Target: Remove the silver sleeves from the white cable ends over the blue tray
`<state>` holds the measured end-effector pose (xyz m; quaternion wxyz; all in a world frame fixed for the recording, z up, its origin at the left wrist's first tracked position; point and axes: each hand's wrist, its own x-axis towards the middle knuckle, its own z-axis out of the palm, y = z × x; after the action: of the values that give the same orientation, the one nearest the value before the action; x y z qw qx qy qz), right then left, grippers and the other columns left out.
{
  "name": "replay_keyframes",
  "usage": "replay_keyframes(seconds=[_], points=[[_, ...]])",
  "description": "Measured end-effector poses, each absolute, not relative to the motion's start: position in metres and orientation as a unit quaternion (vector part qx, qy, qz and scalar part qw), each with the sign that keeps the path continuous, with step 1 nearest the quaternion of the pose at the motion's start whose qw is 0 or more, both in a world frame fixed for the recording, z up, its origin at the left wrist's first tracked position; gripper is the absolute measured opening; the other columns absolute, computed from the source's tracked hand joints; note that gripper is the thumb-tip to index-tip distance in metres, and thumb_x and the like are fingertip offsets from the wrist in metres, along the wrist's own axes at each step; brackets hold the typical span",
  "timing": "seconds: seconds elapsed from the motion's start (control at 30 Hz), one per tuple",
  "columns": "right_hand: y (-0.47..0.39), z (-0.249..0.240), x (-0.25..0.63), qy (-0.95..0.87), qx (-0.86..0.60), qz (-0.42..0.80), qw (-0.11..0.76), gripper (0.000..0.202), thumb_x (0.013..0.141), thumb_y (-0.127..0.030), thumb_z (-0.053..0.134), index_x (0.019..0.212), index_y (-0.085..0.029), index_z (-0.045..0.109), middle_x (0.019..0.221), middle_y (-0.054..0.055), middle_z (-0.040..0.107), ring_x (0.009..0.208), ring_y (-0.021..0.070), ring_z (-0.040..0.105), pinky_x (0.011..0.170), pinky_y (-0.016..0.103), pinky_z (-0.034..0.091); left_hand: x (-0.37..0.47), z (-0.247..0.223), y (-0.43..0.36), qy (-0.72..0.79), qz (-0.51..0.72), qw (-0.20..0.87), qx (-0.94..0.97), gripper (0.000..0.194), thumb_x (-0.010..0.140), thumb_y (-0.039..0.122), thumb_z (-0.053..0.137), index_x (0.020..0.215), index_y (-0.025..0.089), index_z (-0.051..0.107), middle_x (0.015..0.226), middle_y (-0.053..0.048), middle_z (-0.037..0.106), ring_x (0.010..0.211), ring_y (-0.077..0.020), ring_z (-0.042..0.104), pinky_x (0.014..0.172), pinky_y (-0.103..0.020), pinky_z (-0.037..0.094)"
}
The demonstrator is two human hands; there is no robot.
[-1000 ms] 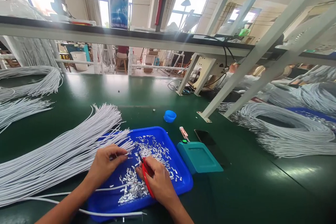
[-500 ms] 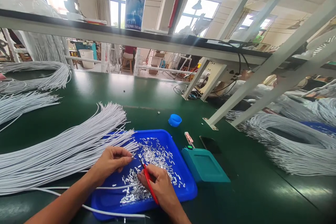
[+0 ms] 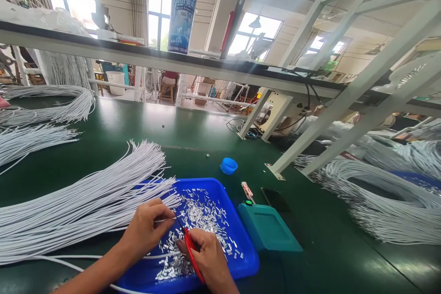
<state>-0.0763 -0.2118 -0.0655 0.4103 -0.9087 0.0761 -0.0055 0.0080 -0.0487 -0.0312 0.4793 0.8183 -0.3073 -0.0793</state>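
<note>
Over the blue tray [image 3: 248,257], my left hand [image 3: 146,225] pinches a thin white wire [image 3: 171,218] between thumb and forefinger. My right hand [image 3: 211,255] is wrapped round red-handled pliers [image 3: 193,257], whose dark tips point at the wire end, close to my left fingertips. Whether the tips touch the wire is too small to tell. Many small shiny metal pieces [image 3: 198,213] lie scattered and heaped in the tray. A thick bundle of white wires [image 3: 99,195] comes in from the left, its cut ends resting over the tray's left rim.
Right of the tray sit a teal box [image 3: 270,227], a pink-handled cutter [image 3: 246,189] and a dark flat phone-like object [image 3: 275,198]. Behind is a blue cap [image 3: 228,166]. Slanted white frame legs [image 3: 292,147] and coiled wires [image 3: 386,206] stand to the right. A spray can [image 3: 182,14] tops the shelf.
The pliers' tips have come closer to my left fingertips. My view has tilted up slightly, so most things sit lower; the loose wire end at the bottom is out of view.
</note>
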Motion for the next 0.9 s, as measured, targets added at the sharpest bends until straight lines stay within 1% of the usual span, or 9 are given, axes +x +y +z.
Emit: replay_keyframes(seconds=[0.1,0.23,0.43,0.5,0.6,0.67,0.73,0.87,0.9], points=[[-0.210,-0.069,-0.074,0.075,-0.905,-0.001,0.419,0.038,0.075,-0.037,0.052,0.052,-0.017,0.029,0.053,-0.003,0.036,0.054,0.0100,0.033,0.051,0.025,0.018,0.009,-0.034,-0.049,-0.270,-0.163,0.527,0.789,0.020,0.076,0.032,0.057,0.074,0.014,0.065,0.067,-0.002,0.057,0.057,-0.0111,0.047,0.053,-0.022,0.034],[-0.204,-0.073,-0.074,0.080,-0.906,-0.014,0.416,0.038,0.076,-0.037,0.052,0.052,-0.017,0.030,0.053,-0.003,0.037,0.053,0.0099,0.034,0.051,0.025,0.018,0.012,-0.036,-0.050,-0.226,-0.325,0.612,0.685,0.039,0.073,0.050,0.059,0.072,0.011,0.059,0.056,0.002,0.050,0.043,-0.0059,0.035,0.044,-0.020,0.025],[-0.211,-0.063,-0.074,0.062,-0.905,-0.058,0.418,0.024,0.072,-0.035,0.060,0.059,-0.017,0.051,0.063,0.000,0.052,0.060,0.0125,0.042,0.055,0.024,0.026,0.014,-0.035,-0.049,-0.173,-0.368,0.657,0.635,0.044,0.069,0.053,0.064,0.073,0.010,0.057,0.057,0.002,0.049,0.042,-0.0039,0.033,0.042,-0.019,0.020],[-0.214,-0.061,-0.072,0.092,-0.870,-0.060,0.481,0.026,0.071,-0.040,0.062,0.063,-0.016,0.057,0.061,0.001,0.052,0.059,0.0125,0.042,0.055,0.024,0.029,0.012,-0.034,-0.048,-0.175,-0.366,0.658,0.634,0.044,0.068,0.053,0.065,0.073,0.010,0.057,0.057,0.002,0.048,0.044,-0.0042,0.033,0.043,-0.019,0.019],[-0.207,-0.062,-0.069,0.118,-0.726,-0.029,0.677,0.038,0.069,-0.051,0.063,0.079,-0.014,0.062,0.058,-0.001,0.048,0.052,0.0100,0.039,0.051,0.023,0.030,0.006,-0.035,-0.045,-0.195,-0.371,0.636,0.648,0.047,0.067,0.056,0.064,0.070,0.010,0.055,0.053,0.003,0.045,0.044,-0.0052,0.032,0.043,-0.020,0.019],[-0.198,-0.064,-0.068,0.108,-0.652,-0.004,0.750,0.041,0.068,-0.052,0.064,0.080,-0.013,0.061,0.055,-0.003,0.044,0.049,0.0083,0.036,0.049,0.022,0.029,0.001,-0.038,-0.044,-0.202,-0.373,0.619,0.661,0.048,0.066,0.059,0.063,0.067,0.011,0.053,0.051,0.004,0.043,0.044,-0.0059,0.032,0.043,-0.020,0.020],[-0.189,-0.065,-0.070,0.090,-0.690,-0.031,0.718,0.033,0.072,-0.046,0.061,0.072,-0.014,0.058,0.055,-0.002,0.045,0.050,0.0087,0.038,0.050,0.022,0.030,-0.002,-0.042,-0.043,-0.199,-0.366,0.598,0.684,0.048,0.066,0.059,0.062,0.064,0.013,0.051,0.050,0.004,0.042,0.044,-0.0070,0.033,0.043,-0.021,0.022],[-0.180,-0.060,-0.073,0.017,-0.845,-0.218,0.489,0.028,0.075,-0.037,0.052,0.056,-0.016,0.051,0.061,0.004,0.051,0.062,0.0147,0.045,0.058,0.027,0.034,-0.006,-0.045,-0.037,-0.196,-0.325,0.538,0.752,0.041,0.068,0.052,0.061,0.060,0.014,0.050,0.051,0.004,0.042,0.045,-0.0085,0.034,0.044,-0.022,0.023],[-0.180,-0.057,-0.073,0.018,-0.842,-0.212,0.495,0.028,0.075,-0.038,0.052,0.057,-0.017,0.050,0.060,0.004,0.051,0.061,0.0147,0.045,0.057,0.028,0.034,-0.007,-0.044,-0.035,-0.203,-0.319,0.530,0.759,0.039,0.070,0.051,0.060,0.062,0.014,0.052,0.051,0.003,0.043,0.046,-0.0089,0.035,0.044,-0.022,0.024]])
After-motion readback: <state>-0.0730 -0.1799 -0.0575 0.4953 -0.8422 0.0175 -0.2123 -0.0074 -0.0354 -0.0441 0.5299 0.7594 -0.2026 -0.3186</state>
